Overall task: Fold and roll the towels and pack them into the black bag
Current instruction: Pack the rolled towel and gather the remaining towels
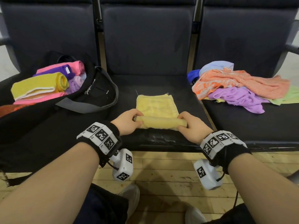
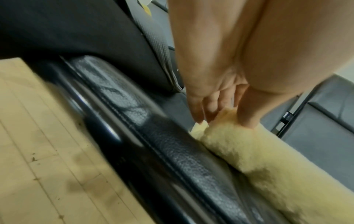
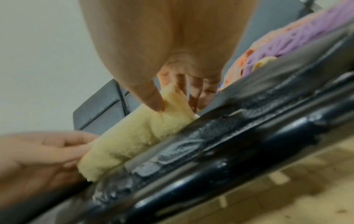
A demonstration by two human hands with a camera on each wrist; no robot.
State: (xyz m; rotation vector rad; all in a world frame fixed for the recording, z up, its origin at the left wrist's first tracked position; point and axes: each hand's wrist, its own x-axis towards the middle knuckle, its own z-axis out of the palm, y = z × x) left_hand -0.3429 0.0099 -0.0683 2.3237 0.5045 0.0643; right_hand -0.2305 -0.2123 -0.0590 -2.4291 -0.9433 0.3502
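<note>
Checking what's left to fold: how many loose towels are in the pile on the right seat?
5 visible: light blue at the back, dark blue at its left, orange on top, purple in front, green at right. More may be hidden underneath.

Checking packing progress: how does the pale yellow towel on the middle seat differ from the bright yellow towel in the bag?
The pale yellow towel is half rolled, both hands pinching its ends; the bright yellow towel is fully rolled and untouched. The pale one lies on the seat, the bright one in the black bag. Both are yellow terry.
</note>
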